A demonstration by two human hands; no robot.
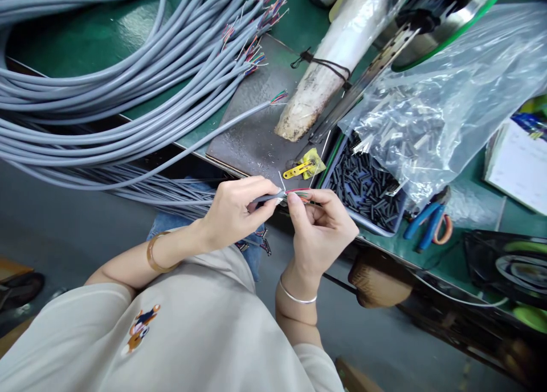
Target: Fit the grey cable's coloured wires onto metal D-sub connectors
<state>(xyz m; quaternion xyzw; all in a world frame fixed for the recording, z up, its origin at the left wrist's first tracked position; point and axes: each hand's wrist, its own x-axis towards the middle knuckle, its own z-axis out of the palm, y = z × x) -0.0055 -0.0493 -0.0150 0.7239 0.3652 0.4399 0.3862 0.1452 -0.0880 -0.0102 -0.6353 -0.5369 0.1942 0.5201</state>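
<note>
My left hand (237, 209) pinches the end of a grey cable (267, 197) just below the bench edge. Thin coloured wires (299, 194) stick out of that cable end, and my right hand (322, 229) pinches them with thumb and forefinger. Both hands are closed and nearly touch each other. A large bundle of grey cables (106, 96) with stripped coloured ends lies across the green bench to the left, and the held cable trails back toward it.
A dark metal plate (256, 124) lies on the bench with a yellow tool (299, 168) at its near edge. A blue tray (387, 231) of several black sleeves sits right of it under a clear plastic bag (448, 107). Blue-handled pliers (427, 221) lie further right.
</note>
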